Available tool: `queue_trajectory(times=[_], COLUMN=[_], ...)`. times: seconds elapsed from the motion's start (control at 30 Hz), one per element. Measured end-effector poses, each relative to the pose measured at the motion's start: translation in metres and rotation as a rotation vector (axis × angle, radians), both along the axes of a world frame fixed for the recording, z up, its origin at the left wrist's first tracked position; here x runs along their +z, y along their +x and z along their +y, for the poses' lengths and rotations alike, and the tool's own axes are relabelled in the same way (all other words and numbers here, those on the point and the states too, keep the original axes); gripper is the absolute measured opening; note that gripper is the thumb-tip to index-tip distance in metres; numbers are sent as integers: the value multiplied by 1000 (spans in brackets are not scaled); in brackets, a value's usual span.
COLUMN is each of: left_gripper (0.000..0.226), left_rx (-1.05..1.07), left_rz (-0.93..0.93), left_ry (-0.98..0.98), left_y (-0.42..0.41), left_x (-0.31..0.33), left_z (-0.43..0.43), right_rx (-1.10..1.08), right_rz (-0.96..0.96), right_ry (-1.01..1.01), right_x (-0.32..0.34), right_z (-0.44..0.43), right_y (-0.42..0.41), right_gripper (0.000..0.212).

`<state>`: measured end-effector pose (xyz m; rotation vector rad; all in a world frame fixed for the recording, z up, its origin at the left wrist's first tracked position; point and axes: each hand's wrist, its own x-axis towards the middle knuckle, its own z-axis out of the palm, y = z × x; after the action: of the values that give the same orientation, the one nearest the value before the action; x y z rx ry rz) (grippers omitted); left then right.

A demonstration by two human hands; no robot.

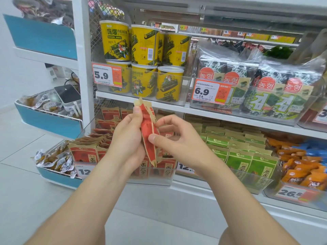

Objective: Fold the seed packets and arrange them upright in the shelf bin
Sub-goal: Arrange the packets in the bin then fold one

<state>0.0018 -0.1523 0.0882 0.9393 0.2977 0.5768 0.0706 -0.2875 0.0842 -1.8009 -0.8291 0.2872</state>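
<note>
Two bare forearms, a left hand point(127, 138) and a right hand point(177, 138), short plain nails on the fingers point(167, 121).

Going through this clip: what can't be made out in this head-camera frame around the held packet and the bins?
Head view throughout.
The red packet has no readable print: it is edge-on, creased and partly covered by the left hand and right hand.
On the front price tag, the digits after 12 are hidden by the left forearm.
The right-edge tag is cut off by the frame edge.
</note>
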Motion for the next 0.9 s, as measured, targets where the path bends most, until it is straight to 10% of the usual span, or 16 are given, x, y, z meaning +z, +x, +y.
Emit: queue_trajectory(times=[0.27,0.9], left_gripper=[22,30], left_rx=[-118,-71], left_rz=[0,-76], left_ry=[526,560], left_y=[-16,-2], left_x=[-3,-10], left_z=[4,-7], right_rx=[-235,-152], right_rz=[-124,-8], right_ry=[208,192], right_x=[2,4], right_z=[4,1], right_y=[6,19], right_gripper=[17,23])
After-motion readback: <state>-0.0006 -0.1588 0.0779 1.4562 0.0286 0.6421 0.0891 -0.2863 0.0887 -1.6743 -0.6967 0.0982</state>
